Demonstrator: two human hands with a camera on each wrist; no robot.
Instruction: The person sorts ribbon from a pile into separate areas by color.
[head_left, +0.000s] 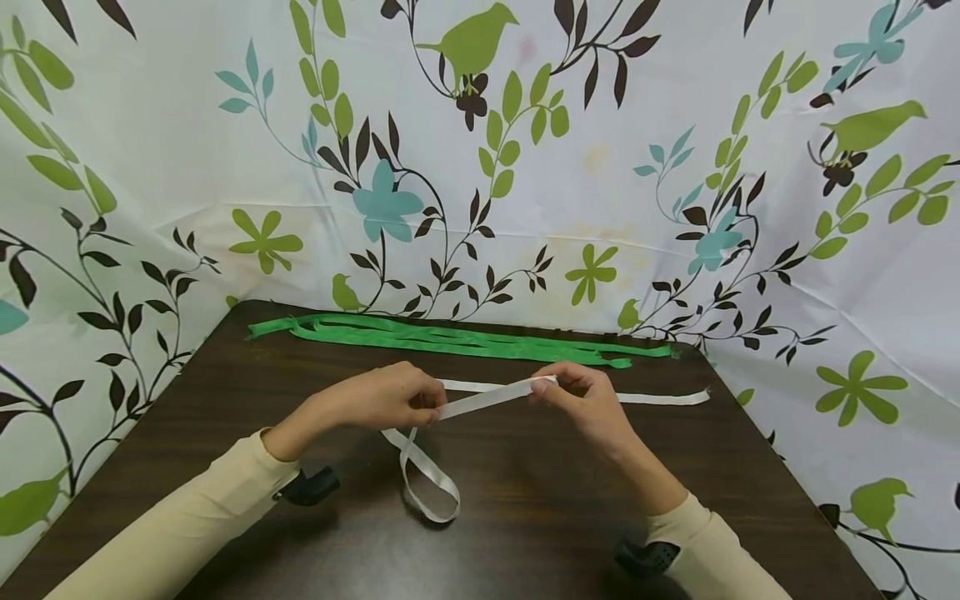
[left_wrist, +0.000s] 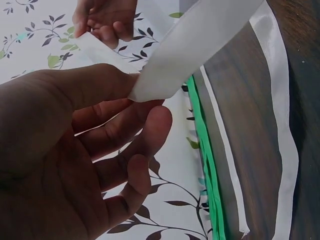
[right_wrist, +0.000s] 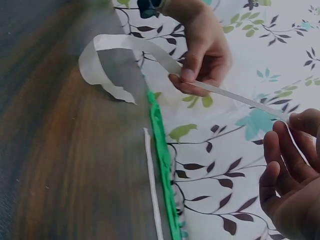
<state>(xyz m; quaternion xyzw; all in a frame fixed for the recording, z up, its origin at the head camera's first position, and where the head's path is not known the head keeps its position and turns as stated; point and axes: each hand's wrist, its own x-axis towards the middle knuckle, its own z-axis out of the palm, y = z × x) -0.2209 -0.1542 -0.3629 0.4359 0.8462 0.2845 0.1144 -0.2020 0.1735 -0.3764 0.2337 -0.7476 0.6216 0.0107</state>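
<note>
A white ribbon [head_left: 487, 398] is stretched between both hands above the dark table. My left hand [head_left: 386, 396] pinches it between thumb and fingers, and the slack falls in a loop [head_left: 442, 483] onto the tabletop. At the ribbon's end, my right hand [head_left: 581, 404] pinches with thumb and forefinger; the right wrist view shows this hand [right_wrist: 295, 175] with its other fingers loosely bent. The left wrist view shows the left thumb pressing the ribbon [left_wrist: 185, 55] against the fingers. Behind the hands, a second white ribbon [head_left: 663, 399] lies flat across the table, partly hidden by them.
Several green ribbons [head_left: 450, 340] lie side by side along the back of the dark wooden table [head_left: 525, 517]. A white cloth [head_left: 525, 208] printed with leaves, birds and flowers hangs behind and at both sides. Dark wrist devices [head_left: 307, 486] sit under both sleeves.
</note>
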